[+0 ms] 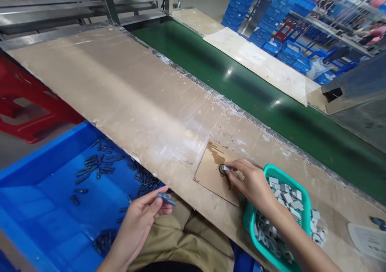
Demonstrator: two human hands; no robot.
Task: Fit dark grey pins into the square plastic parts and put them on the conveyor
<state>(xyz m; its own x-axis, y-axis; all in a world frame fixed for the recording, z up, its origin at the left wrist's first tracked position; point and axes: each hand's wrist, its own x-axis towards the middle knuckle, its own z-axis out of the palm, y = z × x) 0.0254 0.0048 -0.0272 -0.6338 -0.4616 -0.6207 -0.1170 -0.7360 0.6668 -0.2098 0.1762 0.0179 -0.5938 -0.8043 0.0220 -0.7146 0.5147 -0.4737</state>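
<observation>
My left hand [144,212] is low, above my lap at the near edge of the worn tan workbench [126,87], pinching a small dark grey-blue piece [166,199] between thumb and fingers. My right hand [251,182] rests on the bench with its fingertips closed on a small light piece, pressed against a round dark fixture [222,168] set in a brown cardboard patch [212,174]. The right wrist lies over a teal plastic basket [306,195] holding several small grey-white parts.
A blue bin [45,199] with several dark small pieces sits low at my left. A green conveyor belt [271,103] runs beyond the bench. A red plastic stool [27,103] stands far left. Stacked blue crates [271,19] fill the back right.
</observation>
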